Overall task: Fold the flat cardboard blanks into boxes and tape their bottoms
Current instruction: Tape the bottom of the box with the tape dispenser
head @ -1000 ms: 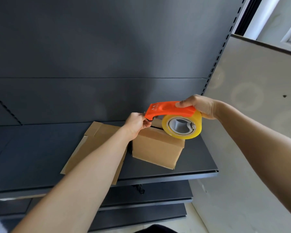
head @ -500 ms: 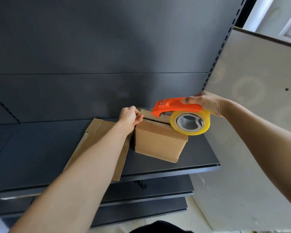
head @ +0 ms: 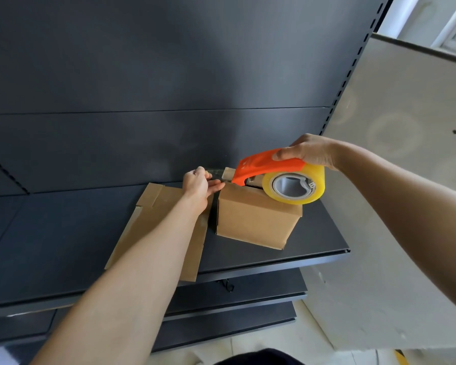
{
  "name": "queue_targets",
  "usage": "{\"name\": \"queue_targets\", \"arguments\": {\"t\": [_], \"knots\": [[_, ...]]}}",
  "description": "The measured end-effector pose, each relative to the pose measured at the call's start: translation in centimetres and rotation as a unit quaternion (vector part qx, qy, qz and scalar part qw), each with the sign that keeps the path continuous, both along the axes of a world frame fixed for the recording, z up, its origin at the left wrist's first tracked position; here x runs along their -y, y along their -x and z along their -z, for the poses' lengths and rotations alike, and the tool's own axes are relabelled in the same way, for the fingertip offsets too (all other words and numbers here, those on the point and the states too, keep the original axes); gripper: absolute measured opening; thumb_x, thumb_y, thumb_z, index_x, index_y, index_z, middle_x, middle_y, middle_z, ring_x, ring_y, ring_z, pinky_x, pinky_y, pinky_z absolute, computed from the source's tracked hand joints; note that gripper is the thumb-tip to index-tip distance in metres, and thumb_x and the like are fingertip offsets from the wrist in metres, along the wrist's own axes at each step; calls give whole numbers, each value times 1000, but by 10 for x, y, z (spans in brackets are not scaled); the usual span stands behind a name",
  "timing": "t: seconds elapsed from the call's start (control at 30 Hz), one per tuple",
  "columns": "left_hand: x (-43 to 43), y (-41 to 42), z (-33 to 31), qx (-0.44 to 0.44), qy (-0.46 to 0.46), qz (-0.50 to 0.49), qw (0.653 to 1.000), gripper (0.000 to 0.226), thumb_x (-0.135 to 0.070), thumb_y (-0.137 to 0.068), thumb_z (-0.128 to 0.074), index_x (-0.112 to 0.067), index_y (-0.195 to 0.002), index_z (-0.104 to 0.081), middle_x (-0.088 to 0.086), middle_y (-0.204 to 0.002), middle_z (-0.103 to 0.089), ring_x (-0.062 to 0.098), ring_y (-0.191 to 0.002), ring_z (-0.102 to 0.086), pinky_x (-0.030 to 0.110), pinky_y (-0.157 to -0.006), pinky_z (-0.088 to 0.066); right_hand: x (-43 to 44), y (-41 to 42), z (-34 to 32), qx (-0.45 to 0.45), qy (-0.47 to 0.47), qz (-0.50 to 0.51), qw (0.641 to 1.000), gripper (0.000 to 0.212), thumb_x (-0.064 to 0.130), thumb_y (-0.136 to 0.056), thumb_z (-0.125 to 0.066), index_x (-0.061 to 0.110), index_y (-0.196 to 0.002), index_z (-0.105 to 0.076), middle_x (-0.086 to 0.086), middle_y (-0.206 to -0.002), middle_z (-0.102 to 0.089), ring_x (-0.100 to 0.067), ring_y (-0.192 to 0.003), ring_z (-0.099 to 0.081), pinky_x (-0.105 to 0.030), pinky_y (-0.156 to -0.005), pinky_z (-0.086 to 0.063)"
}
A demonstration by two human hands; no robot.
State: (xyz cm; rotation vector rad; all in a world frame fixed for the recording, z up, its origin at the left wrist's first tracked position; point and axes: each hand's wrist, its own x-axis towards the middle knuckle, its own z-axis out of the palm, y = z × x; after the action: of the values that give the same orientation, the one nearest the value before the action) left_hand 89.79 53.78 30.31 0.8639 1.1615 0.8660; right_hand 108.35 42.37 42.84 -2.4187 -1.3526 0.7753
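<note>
Two bare hands work over a folded cardboard box (head: 257,218) standing on a dark shelf (head: 313,241), right of the frame's centre. The right hand (head: 309,151) is wrapped around an orange tape dispenser (head: 266,164) with its clear tape roll (head: 294,185), resting on the box's top. The left hand (head: 198,181) pinches the tape end at the box's upper left corner. Flat cardboard blanks (head: 153,206) lie just left of the box.

Single head-worn view, close above both forearms, facing forward and down onto dark shelf (head: 313,248), wide-angle, white wall panel (head: 406,206) at right
</note>
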Motion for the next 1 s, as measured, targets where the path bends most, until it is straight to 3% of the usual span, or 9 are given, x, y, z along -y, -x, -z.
{"name": "queue_targets", "arguments": {"t": [0.1, 0.27, 0.43, 0.63, 0.7, 0.8, 1.0], "knots": [[-1, 2, 3, -7, 1, 7, 1000, 16, -17, -102, -38, -5, -98, -48, 6, -83, -49, 16, -66, -58, 25, -55, -56, -4, 3, -1, 6, 4, 2, 1000, 52, 61, -77, -61, 15, -101, -68, -5, -100, -66, -23, -94, -60, -37, -86, -46], [-10, 8, 13, -95, -38, 83, 991, 24, -25, -103, -36, -5, -103, -50, 5, -89, -50, 17, -69, -55, 26, -56, -53, -5, 5, 1, 9, 0, 12, 1000, 53, 60, -78, -61, 12, -99, -68, -7, -100, -67, -24, -94, -61, -37, -88, -47], [-13, 9, 25, -157, -40, 132, 978, 28, -28, -102, -36, -7, -96, -53, 12, -96, -56, 20, -78, -59, 26, -54, -51, -8, 8, 1, 12, 0, 12, 1000, 51, 58, -79, -62, 10, -95, -69, -10, -98, -67, -25, -91, -61, -36, -82, -45], [-15, 9, 29, -236, -67, 216, 945, 33, -34, -102, -35, -10, -106, -59, 10, -93, -58, 17, -62, -54, 25, -47, -48, -8, 8, 3, 3, -9, 11, 1000, 50, 57, -78, -63, 9, -88, -70, -12, -95, -68, -26, -88, -62, -36, -82, -47], [-12, 6, 30, -256, -78, 239, 933, 32, -34, -102, -37, -13, -99, -60, 10, -87, -57, 18, -57, -52, 25, -44, -46, -9, 8, 5, 0, -13, 15, 1000, 51, 58, -77, -64, 8, -86, -69, -13, -93, -68, -27, -86, -61, -37, -81, -47], [-8, 0, 32, -264, -88, 255, 926, 34, -34, -98, -42, -16, -72, -56, 8, -74, -57, 20, -54, -51, 23, -41, -42, -9, 7, 7, -2, -23, 24, 999, 53, 58, -75, -65, 6, -84, -68, -13, -88, -66, -26, -79, -59, -37, -78, -47], [-9, 0, 33, -308, -139, 241, 910, 37, -34, -98, -46, -14, -69, -55, 10, -71, -58, 21, -51, -51, 24, -38, -44, -10, 8, 11, -15, -42, 34, 998, 50, 54, -77, -66, 5, -85, -69, -12, -85, -65, -24, -75, -58, -34, -74, -45]]}}
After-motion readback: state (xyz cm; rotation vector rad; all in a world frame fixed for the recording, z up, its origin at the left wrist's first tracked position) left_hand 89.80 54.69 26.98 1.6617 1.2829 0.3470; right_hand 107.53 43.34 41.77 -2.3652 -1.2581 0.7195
